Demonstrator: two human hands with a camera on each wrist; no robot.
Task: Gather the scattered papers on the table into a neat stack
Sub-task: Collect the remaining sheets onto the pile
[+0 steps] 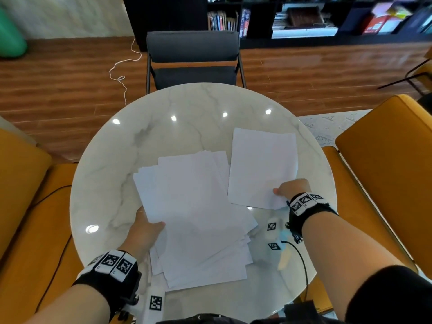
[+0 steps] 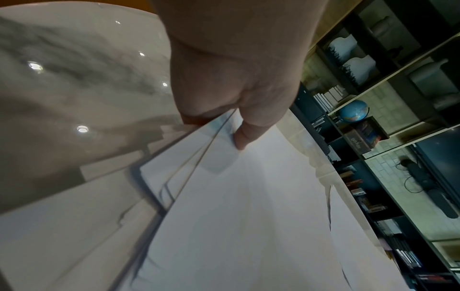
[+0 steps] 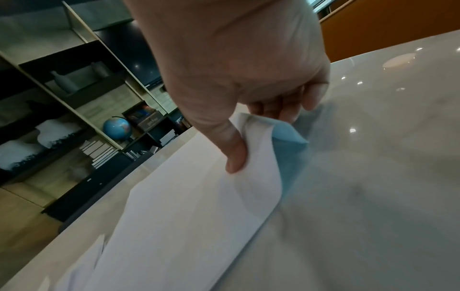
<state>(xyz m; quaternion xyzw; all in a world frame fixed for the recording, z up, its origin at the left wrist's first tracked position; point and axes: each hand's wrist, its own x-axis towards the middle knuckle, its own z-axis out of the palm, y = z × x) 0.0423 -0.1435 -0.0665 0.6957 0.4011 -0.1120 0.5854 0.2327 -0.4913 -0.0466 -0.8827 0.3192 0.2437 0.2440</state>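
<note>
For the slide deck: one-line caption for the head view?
Left hand holds fanned paper pile; right hand pinches a separate sheet on marble table.

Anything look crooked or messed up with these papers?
The pile under the left hand is fanned out, edges misaligned. The single sheet pinched by the right hand has its near corner curled up.

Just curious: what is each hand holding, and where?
Left hand pinches the loose paper pile at its left edge; right hand pinches a single sheet by its near right corner.
</note>
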